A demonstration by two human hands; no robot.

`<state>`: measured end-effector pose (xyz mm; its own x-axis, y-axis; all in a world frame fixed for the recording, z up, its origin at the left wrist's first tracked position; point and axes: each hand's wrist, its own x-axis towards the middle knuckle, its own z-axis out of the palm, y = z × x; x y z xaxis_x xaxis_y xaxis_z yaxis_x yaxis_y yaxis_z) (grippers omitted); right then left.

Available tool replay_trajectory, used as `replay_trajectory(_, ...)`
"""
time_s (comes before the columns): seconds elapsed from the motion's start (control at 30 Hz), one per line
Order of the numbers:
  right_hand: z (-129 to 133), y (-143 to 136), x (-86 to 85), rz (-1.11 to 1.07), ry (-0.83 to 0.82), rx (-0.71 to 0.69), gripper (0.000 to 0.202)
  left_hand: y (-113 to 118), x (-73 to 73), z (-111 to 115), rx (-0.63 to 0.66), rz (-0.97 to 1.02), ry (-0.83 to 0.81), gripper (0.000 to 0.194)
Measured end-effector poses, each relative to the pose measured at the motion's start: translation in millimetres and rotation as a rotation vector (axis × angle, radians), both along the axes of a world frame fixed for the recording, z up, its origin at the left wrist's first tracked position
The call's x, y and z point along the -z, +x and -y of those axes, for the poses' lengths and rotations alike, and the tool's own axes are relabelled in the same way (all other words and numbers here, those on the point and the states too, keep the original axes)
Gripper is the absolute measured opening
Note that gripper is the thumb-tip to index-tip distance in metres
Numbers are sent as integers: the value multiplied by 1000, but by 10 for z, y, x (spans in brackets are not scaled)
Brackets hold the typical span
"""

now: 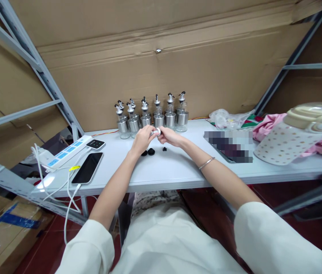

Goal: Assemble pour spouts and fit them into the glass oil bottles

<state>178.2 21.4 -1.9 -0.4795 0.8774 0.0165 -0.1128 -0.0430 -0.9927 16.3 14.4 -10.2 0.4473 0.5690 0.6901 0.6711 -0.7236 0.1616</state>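
My left hand [142, 140] and my right hand [170, 136] meet above the white table, fingers closed around a small silver-and-white pourer part [157, 131]. Much of that part is hidden by the fingers. Just below the hands lie round black stoppers [151, 152], one partly covered by my left hand. A smaller black piece [164, 149] sits to their right. Behind the hands stand several glass bottles [158, 121] with steel sleeves, most of them topped by silver pourers [170, 97] with black tips.
On the left lie a phone [88, 168], a small black-faced device [96, 144], a power strip [69, 151] and white cables. At right are a blurred-out phone [229, 146], a plastic bag [226, 118], a dotted jug [286, 140] and pink cloth [269, 127]. Cardboard [206, 76] backs the table.
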Motion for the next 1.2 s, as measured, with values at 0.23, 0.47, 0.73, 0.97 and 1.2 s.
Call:
replay_trajectory(0.23,5,-102,-37,-3,-72,153,42,-18,-106,-13,-161,-120,2,33)
replay_trajectory(0.47,34,-153,-111,-102,-142,224,40,-126,-145,-143,-165,-70,-80,38)
replay_trajectory(0.73,118,-258,-190,-95,-41,301,36,-246,-163,-252,-118,64,-186,43)
replay_trajectory(0.97,45,-245,-102,53,316,327,37,-297,-167,-222,-69,195,-289,48)
replay_trajectory(1.2,53,-177,-83,301,757,413,32,-316,-175,-231,42,285,-346,55)
